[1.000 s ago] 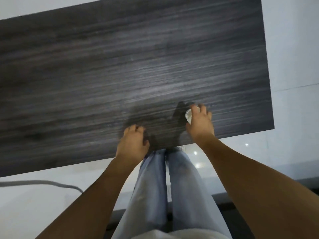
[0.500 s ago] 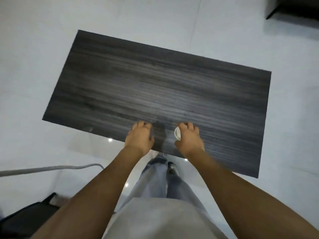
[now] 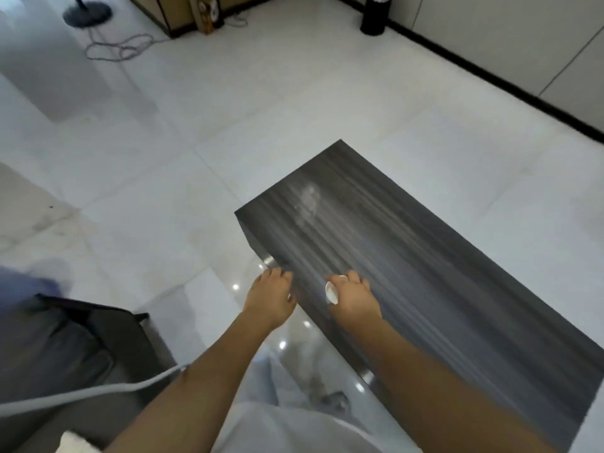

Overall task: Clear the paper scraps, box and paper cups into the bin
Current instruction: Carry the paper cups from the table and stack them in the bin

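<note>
My right hand [image 3: 354, 300] grips a small white paper cup [image 3: 331, 292], whose open end shows beside the thumb, just above the near corner of the dark wood-grain table [image 3: 425, 256]. My left hand [image 3: 271, 297] hovers over the floor just left of the table edge. Its fingers are curled, and a small white paper scrap [image 3: 289, 296] shows at the thumb. Far off by the back wall stands a black cylindrical bin [image 3: 375, 18] with white paper showing at its top.
Glossy white floor tiles lie between me and the bin. A dark seat [image 3: 81, 348] and a grey cable [image 3: 98, 390] are at the lower left. A fan base [image 3: 86, 9] with a loose cord [image 3: 121, 49] stands at the back left.
The view has risen and swung left, from looking down onto the tabletop to across the room, bringing the bin into sight. Both hands have come off the table, still curled.
</note>
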Action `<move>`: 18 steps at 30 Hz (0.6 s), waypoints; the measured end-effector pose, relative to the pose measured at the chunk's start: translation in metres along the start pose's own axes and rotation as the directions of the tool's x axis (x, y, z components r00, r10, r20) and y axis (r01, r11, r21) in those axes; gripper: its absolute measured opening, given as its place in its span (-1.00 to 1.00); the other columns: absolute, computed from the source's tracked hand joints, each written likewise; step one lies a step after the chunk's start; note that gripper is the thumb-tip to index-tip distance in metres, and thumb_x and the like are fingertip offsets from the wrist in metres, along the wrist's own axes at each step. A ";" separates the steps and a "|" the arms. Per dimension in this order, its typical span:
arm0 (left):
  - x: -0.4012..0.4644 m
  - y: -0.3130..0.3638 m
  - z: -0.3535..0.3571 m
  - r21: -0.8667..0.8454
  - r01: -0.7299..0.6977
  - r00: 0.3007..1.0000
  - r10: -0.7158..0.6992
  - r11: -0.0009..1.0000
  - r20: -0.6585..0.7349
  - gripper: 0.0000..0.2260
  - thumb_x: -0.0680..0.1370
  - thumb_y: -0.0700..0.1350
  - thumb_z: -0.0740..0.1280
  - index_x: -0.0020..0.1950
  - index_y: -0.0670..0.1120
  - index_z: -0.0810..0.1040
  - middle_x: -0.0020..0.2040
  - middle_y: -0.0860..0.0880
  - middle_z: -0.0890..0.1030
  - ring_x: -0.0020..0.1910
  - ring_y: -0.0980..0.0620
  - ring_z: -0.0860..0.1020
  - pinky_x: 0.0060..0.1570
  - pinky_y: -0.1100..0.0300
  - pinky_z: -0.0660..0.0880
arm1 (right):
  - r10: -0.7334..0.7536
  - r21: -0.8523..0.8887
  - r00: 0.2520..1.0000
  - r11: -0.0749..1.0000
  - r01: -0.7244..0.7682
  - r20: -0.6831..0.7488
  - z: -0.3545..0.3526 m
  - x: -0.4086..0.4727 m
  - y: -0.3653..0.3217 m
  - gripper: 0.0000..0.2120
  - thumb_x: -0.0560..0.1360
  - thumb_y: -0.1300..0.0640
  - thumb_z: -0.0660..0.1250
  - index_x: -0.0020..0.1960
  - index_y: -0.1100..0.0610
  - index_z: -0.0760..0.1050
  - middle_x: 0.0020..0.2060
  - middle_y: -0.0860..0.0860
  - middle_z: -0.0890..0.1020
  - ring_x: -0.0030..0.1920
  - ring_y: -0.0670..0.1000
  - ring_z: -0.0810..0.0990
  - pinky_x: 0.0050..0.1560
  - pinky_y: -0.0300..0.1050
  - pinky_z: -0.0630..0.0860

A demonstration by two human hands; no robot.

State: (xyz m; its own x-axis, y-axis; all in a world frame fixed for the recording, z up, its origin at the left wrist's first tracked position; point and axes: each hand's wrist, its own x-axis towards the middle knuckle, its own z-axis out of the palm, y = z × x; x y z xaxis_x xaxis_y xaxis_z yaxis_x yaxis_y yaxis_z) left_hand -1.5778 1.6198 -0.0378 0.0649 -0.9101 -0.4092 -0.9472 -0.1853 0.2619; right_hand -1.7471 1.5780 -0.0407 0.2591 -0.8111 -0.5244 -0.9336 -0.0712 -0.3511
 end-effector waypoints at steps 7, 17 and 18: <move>0.016 -0.164 -0.058 0.000 0.105 0.994 -0.105 0.994 0.040 -0.60 0.57 -0.02 0.22 0.39 -0.10 0.35 0.32 -0.08 0.41 0.29 -0.09 0.37 0.24 0.09 0.37 | -0.080 -0.042 0.996 0.996 0.082 0.045 0.020 0.075 -0.145 -0.46 0.49 0.10 0.32 0.44 -0.11 0.31 0.28 0.04 0.35 0.30 0.14 0.32 0.17 0.07 0.47; 0.073 -0.331 -0.140 -0.057 0.184 0.983 -0.183 0.981 0.032 -0.59 0.58 -0.01 0.21 0.41 -0.07 0.32 0.33 -0.04 0.40 0.31 -0.04 0.35 0.23 0.15 0.37 | -0.177 -0.018 0.982 0.984 0.178 0.059 0.023 0.178 -0.318 -0.46 0.45 0.09 0.36 0.41 -0.11 0.35 0.32 0.02 0.36 0.27 0.12 0.36 0.18 -0.04 0.45; 0.085 -0.340 -0.148 -0.064 0.185 0.983 -0.184 0.981 0.024 -0.59 0.58 -0.01 0.21 0.41 -0.07 0.33 0.33 -0.04 0.40 0.31 -0.04 0.35 0.22 0.15 0.37 | -0.181 -0.020 0.982 0.983 0.183 0.060 0.018 0.192 -0.329 -0.46 0.46 0.10 0.34 0.41 -0.10 0.35 0.32 0.03 0.35 0.27 0.12 0.36 0.16 -0.05 0.45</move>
State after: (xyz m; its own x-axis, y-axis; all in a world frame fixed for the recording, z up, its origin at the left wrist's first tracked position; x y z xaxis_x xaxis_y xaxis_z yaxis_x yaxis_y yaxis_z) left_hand -1.2038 1.5511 -0.0323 0.2302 -0.8513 -0.4714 -0.8967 -0.3738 0.2372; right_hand -1.3862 1.4563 -0.0401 0.4385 -0.7485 -0.4974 -0.8752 -0.2298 -0.4257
